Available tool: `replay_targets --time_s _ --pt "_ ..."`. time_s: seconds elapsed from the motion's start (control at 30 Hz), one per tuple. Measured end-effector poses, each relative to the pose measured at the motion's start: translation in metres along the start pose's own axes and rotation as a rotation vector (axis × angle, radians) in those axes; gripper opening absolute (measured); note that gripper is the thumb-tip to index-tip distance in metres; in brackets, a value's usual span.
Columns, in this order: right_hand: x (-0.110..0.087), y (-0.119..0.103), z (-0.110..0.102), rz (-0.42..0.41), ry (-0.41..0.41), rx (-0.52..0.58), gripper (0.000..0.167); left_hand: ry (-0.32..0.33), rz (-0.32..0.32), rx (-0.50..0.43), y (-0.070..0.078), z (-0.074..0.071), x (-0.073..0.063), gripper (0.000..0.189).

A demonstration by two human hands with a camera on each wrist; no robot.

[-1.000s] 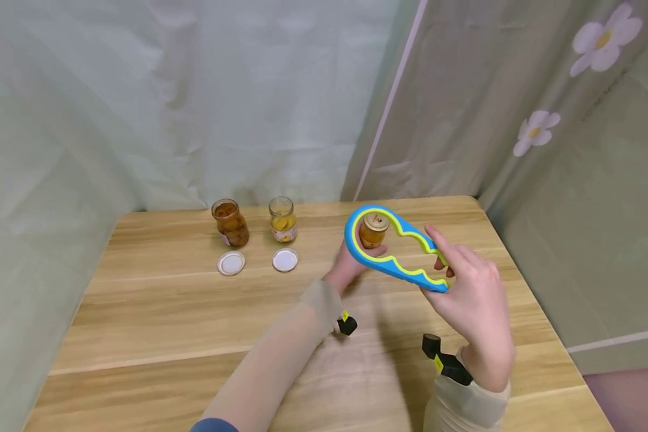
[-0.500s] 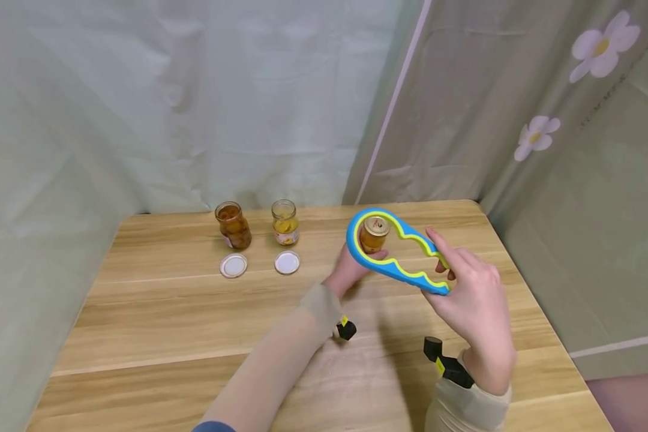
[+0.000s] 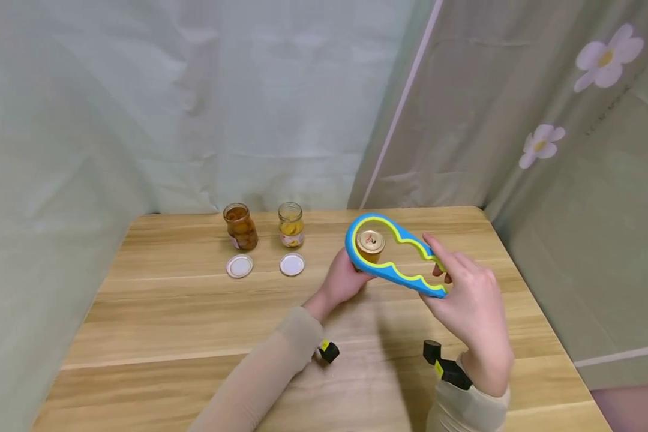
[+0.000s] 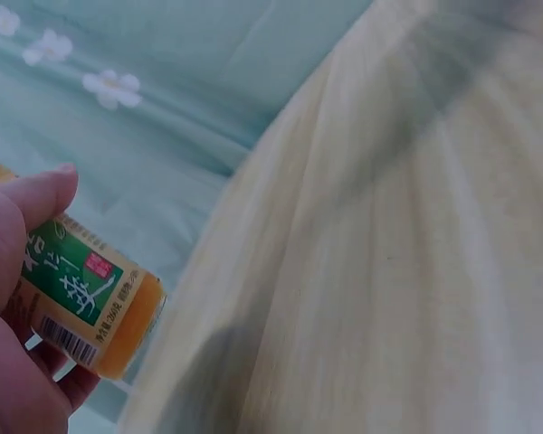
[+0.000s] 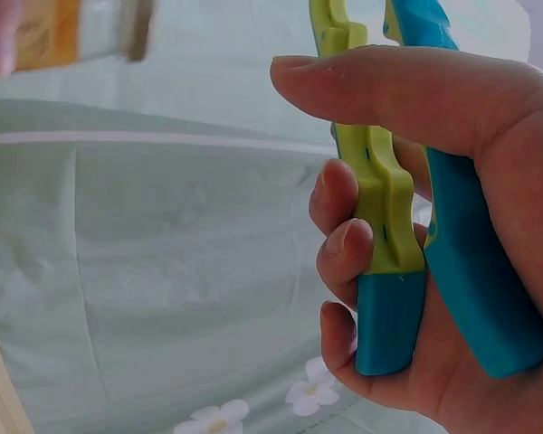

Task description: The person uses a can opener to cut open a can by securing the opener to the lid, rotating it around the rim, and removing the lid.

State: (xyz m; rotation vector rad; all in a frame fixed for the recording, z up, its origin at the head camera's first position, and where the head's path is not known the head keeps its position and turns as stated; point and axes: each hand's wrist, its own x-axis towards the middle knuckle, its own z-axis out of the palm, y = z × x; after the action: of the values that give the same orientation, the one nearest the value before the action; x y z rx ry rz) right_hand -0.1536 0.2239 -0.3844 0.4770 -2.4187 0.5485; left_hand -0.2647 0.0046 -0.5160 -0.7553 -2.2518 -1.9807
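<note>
Two hands are busy: the left hand [image 3: 345, 277] curls thumb and fingers around the lidded jar [image 4: 81, 294], and the right hand [image 3: 474, 297] grips the blue-and-lime opener [image 3: 394, 275] by its spread handles, which point towards four o'clock from the jar. Seen from above, the loop frames the gold metal lid [image 3: 370, 241]; whether they touch I cannot tell. Best, I'd judge, to match the loop's tilt to the lid, centre it before squeezing, and brace the jar firmly against twisting. The scalloped lime lining looks rubbery, good for bite; the blue shell seems smooth and stiff. Slick glass shows past the jar's green-and-tan label. At nine o'clock from it stand a brown-filled jar [image 3: 241, 229] and a yellow-filled jar [image 3: 291, 228], both lidless, on the streaky wooden table [image 3: 194, 324].
</note>
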Motion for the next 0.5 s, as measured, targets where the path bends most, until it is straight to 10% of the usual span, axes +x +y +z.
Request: replay_targets --time_s 0.27,0.5 --pt "0.003 -0.008 0.009 -0.032 -0.048 0.004 0.082 -0.018 -0.082 -0.044 0.024 -0.017 -0.043 0.059" --pt "0.005 -0.017 0.017 -0.075 -0.089 0.008 0.085 -0.049 -0.026 -0.064 0.034 -0.023 -0.058 0.059"
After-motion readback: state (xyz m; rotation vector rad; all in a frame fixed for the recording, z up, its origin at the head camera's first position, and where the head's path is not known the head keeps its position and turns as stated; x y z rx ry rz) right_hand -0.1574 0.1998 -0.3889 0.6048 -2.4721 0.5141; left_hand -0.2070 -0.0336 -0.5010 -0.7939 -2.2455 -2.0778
